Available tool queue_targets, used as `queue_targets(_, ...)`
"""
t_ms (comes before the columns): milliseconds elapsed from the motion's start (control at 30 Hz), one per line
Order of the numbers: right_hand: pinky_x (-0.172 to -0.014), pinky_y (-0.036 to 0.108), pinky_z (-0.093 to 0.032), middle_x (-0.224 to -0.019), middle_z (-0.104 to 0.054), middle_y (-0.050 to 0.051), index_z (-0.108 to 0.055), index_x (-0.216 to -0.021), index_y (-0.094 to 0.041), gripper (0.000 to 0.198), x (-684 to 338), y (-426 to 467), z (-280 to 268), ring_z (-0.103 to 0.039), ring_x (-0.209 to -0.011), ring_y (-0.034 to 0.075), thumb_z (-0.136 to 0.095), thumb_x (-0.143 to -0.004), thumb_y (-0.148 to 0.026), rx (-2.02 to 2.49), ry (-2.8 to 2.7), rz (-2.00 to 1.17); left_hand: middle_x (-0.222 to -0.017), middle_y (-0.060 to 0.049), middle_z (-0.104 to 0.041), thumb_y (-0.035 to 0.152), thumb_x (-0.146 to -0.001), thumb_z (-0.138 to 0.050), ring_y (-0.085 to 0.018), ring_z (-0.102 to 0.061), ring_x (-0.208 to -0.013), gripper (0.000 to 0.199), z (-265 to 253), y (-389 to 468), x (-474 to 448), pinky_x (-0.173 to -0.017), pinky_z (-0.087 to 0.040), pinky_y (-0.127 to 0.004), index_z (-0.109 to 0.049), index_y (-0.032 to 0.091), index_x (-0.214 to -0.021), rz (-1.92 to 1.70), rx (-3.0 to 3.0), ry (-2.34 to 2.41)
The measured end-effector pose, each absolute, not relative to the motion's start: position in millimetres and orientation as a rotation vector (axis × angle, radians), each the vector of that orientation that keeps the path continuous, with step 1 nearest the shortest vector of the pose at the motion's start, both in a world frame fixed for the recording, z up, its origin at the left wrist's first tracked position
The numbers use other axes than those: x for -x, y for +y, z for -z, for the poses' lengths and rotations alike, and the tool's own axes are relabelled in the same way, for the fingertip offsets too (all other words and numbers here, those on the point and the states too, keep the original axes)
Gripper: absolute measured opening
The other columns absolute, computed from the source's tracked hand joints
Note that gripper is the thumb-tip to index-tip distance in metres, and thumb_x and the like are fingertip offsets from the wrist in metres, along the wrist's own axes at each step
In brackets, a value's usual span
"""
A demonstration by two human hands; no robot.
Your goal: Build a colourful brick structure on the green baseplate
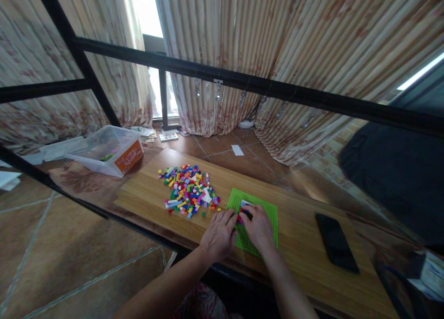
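Observation:
A green studded baseplate (268,211) lies on the wooden board, with a small cluster of toy building bricks (240,218) in red, white and purple on its left half. My right hand (258,224) is closed around the cluster from the right, thumb and fingers curled on it. From the left, my left hand (219,233) presses its bent fingertips against the same bricks, partly over the plate's edge. The fingers hide much of the cluster, so its exact shape does not show. Left of my hands spreads a pile of loose multicoloured bricks (189,189).
The wooden board (294,231) carries a black phone (336,242) at the right. A clear plastic box (107,148) with an orange label stands beyond the left end. A black metal rail (243,78) crosses ahead, before patterned curtains (222,32). Papers lie on the tiled floor.

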State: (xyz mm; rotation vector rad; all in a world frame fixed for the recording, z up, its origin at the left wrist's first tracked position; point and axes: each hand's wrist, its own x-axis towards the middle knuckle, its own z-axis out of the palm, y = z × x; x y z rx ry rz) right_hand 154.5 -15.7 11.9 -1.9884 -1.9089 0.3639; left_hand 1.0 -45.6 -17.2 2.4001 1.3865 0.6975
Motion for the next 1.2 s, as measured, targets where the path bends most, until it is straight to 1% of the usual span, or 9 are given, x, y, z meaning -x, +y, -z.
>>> queue_targets(233,-0.090,0.031,-0.043,-0.105,-0.063,0.009,-0.070,-0.105,-0.020,0.028,-155,-14,-9,-0.059,-0.099,0.021,-0.055,-0.085,-0.032,1.968,-1.891,-0.364,-0.141,-0.010,-0.048,0.025,-0.087,-0.050,-0.026,-0.044,-0.126,0.045,16,-47,-2,-0.110,-0.033,-0.047,-0.049,0.019,-0.132,-0.666,-2.392,1.394)
queue_targets(433,-0.091,0.030,-0.042,-0.102,-0.064,0.009,-0.072,-0.099,-0.018,0.023,-154,-9,-9,-0.059,-0.097,0.021,-0.059,-0.082,-0.028,1.984,-1.867,-0.393,-0.140,-0.009,-0.048,0.026,-0.088,-0.049,-0.027,-0.044,-0.126,0.045,18,-47,-3,-0.109,-0.033,-0.047,-0.049,0.019,-0.133,-0.649,-2.408,1.414)
queue_targets(633,-0.089,0.033,-0.044,-0.098,-0.065,0.010,-0.073,-0.095,-0.018,0.022,-151,-9,-8,-0.061,-0.093,0.022,-0.061,-0.079,-0.027,1.973,-1.827,-0.374,-0.139,-0.009,-0.049,0.025,-0.087,-0.049,-0.027,-0.043,-0.127,0.046,17,-46,-2,-0.109,-0.033,-0.046,-0.049,0.017,-0.133,-0.657,-2.427,1.407)
queue_targets(767,-0.086,0.032,-0.045,-0.095,-0.066,0.009,-0.073,-0.095,-0.020,0.022,-155,-12,-11,-0.062,-0.091,0.021,-0.058,-0.081,-0.029,1.909,-1.808,-0.347,-0.140,-0.009,-0.048,0.023,-0.086,-0.050,-0.026,-0.043,-0.126,0.054,16,-46,0,-0.109,-0.033,-0.044,-0.041,0.019,-0.139,-0.687,-2.433,1.375)
queue_targets(900,-0.081,0.032,-0.048,-0.096,-0.068,0.009,-0.070,-0.103,-0.018,0.033,-168,-20,-16,-0.063,-0.087,0.020,-0.044,-0.088,-0.033,1.860,-1.699,-0.307,-0.140,-0.009,-0.047,0.023,-0.088,-0.048,-0.026,-0.043,-0.125,0.059,16,-46,1,-0.108,-0.033,-0.046,-0.032,0.024,-0.145,-0.676,-2.455,1.362)
queue_targets(967,-0.080,0.033,-0.048,-0.097,-0.069,0.010,-0.070,-0.100,-0.017,0.037,-176,-25,-18,-0.064,-0.086,0.020,-0.041,-0.089,-0.037,1.791,-1.599,-0.311,-0.140,-0.008,-0.047,0.023,-0.088,-0.046,-0.026,-0.043,-0.125,0.058,16,-47,1,-0.107,-0.034,-0.047,-0.034,0.026,-0.144,-0.661,-2.466,1.365)
queue_targets(1067,-0.079,0.035,-0.049,-0.095,-0.071,0.011,-0.070,-0.093,-0.017,0.037,-181,-30,-19,-0.064,-0.085,0.022,-0.043,-0.087,-0.042,1.689,-1.494,-0.354,-0.140,-0.008,-0.046,0.023,-0.089,-0.045,-0.026,-0.043,-0.125,0.054,17,-47,-1,-0.107,-0.034,-0.047,-0.037,0.026,-0.143,-0.648,-2.468,1.384)
queue_targets(1200,-0.082,0.035,-0.048,-0.095,-0.070,0.010,-0.070,-0.092,-0.017,0.033,-166,-29,-21,-0.063,-0.089,0.022,-0.045,-0.087,-0.038,1.630,-1.553,-0.394,-0.139,-0.008,-0.048,0.025,-0.089,-0.046,-0.026,-0.044,-0.124,0.052,16,-48,-3,-0.106,-0.034,-0.047,-0.040,0.026,-0.141,-0.659,-2.481,1.411)
